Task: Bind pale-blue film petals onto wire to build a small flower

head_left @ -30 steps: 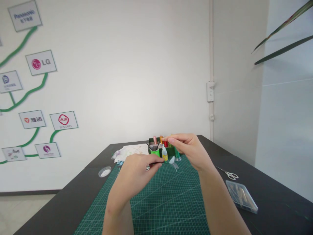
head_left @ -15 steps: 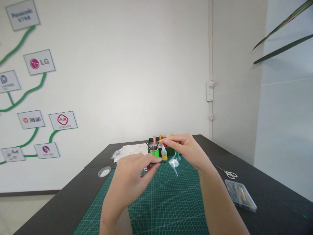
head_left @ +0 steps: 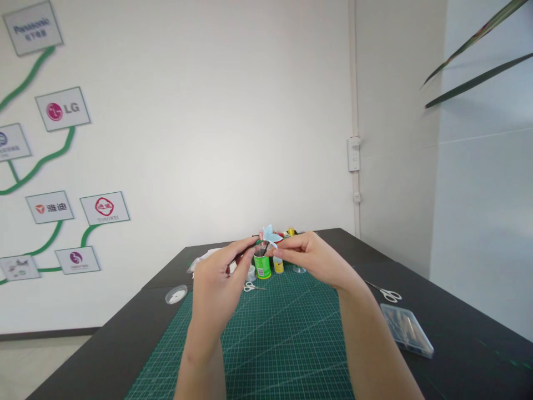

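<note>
A pale blue flower (head_left: 271,235) with pointed, glossy petals is held up between my hands, above the far end of the green cutting mat (head_left: 287,333). My left hand (head_left: 220,278) pinches a thin dark stem (head_left: 249,248) that runs toward the flower. From the other side, the thumb and fingertips of my right hand (head_left: 306,256) press together at the flower's lower petal. Whether they grip the petal or something finer is too small to tell. Behind the fingers stand a green can (head_left: 262,268) with dark sticks in it and a small yellow-labelled bottle (head_left: 278,265).
Small white-handled scissors (head_left: 250,286) lie on the mat, left of its middle. A round clear dish (head_left: 176,294) is at the left. Larger scissors (head_left: 389,295) and a clear plastic case (head_left: 407,330) lie on the black table (head_left: 458,355) at the right. Plant leaves (head_left: 478,83) hang at upper right.
The flower has swung from hanging low on the right to standing up between my hands. My left hand has risen and turned; my right fingertips have come down to the flower.
</note>
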`<state>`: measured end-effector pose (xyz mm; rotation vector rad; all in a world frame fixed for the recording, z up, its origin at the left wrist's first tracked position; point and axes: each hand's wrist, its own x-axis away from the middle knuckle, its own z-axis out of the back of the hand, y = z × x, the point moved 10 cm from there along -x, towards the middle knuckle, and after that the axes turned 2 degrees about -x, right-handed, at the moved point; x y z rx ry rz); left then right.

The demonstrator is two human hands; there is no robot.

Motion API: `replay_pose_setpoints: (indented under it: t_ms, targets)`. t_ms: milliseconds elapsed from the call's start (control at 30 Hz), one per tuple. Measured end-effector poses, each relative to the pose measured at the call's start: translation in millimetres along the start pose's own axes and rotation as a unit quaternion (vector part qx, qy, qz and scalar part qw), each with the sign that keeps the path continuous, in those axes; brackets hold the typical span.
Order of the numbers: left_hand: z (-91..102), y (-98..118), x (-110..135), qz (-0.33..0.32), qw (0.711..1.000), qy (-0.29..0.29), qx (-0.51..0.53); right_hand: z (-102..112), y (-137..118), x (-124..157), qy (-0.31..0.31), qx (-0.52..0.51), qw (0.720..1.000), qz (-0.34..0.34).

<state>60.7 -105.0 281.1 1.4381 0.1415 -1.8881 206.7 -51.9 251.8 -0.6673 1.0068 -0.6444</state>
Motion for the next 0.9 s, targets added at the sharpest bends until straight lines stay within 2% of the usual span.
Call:
replay_pose_setpoints:
  t_ms: [233, 367, 533, 767, 900]
  targets:
    - [-9.5, -14.3, -4.4, 0.043, 0.997, -0.001, 0.069, 9.7, 8.9, -2.6, 0.011, -0.089, 0.996, 0.01]
    - [-9.4, -22.2, -5.6, 0.063, 0.993, -0.001, 0.096, 16.8, 22.4, -4.7, 0.03, -0.135, 0.99, -0.019]
    - [-7.2, -28.7, -6.4, 0.072, 0.992, 0.012, 0.099, 22.0, 28.5, -5.2, 0.041, -0.186, 0.982, -0.016]
    - [-6.5, -31.5, -6.3, 0.085, 0.991, 0.015, 0.103, 26.2, 31.3, -4.4, 0.053, -0.06, 0.995, -0.058]
    - [-8.4, -31.4, -4.1, 0.092, 0.991, 0.003, 0.102, 30.3, 21.5, -3.2, 0.096, 0.009, 0.995, -0.038]
